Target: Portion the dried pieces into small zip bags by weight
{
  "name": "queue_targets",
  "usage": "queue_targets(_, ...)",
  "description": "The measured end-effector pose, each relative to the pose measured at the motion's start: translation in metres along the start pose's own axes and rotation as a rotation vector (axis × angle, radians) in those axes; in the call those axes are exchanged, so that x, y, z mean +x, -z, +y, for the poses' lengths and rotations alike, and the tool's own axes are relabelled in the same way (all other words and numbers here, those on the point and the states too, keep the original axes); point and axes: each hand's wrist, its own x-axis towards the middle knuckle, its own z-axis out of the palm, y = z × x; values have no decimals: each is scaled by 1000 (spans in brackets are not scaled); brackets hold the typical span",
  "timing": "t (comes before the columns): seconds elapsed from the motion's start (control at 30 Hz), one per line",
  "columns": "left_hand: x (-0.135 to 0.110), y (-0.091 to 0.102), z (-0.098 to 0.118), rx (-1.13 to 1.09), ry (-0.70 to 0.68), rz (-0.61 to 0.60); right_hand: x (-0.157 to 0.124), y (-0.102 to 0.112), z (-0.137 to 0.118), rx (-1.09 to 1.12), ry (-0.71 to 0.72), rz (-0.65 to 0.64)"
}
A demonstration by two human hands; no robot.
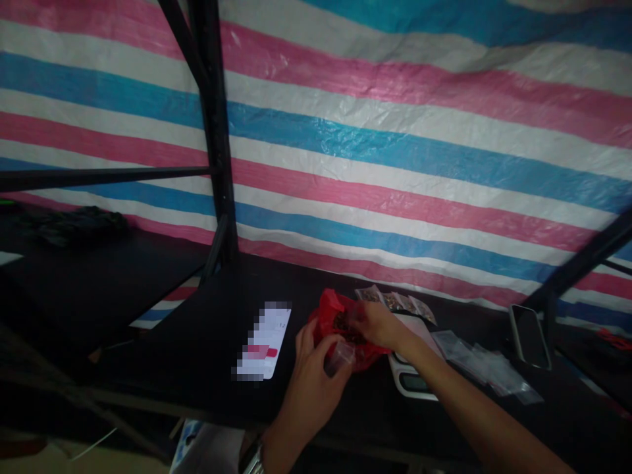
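A red plastic bag (330, 311) lies open on the black shelf, with small brownish-gold pieces (342, 320) inside, too small to name. My left hand (316, 362) is at its near left side, thumb and fingers closed round a small clear plastic bag (342, 357). From the right, my right hand (379, 325) reaches into the red bag's mouth; its fingers are blurred and partly hidden among the pieces. Right beside the red bag sits a white digital scale (412, 382), partly covered by my right forearm. Filled small clear bags (395, 301) lie in a row behind it.
Flat clear bags (486, 365) are spread right of the scale, near a phone (530, 337). A lit white screen or card (266, 339), partly pixelated, lies on the left. Black metal posts (212, 118) and a striped plastic sheet (395, 145) bound the shelf (197, 368).
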Motion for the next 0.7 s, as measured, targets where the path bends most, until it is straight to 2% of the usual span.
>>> queue_targets(0.13, 14, -10, -1, -39, 61, -30, -5, 3, -4, -94, -13, 9)
queue_targets(0.33, 30, -11, 6, -184, 251, 128, -7, 1, -9, -121, 8, 0)
queue_targets(0.47, 38, -5, 13, -516, 434, 144, -8, 2, -3, -115, -70, 6)
queue_targets(0.6, 42, -4, 17, -909, 473, 140, -9, -2, 2, -46, -101, -2)
queue_targets(0.7, 44, -4, 19, -1051, 505, 188, -6, -6, 1, 27, -92, -10)
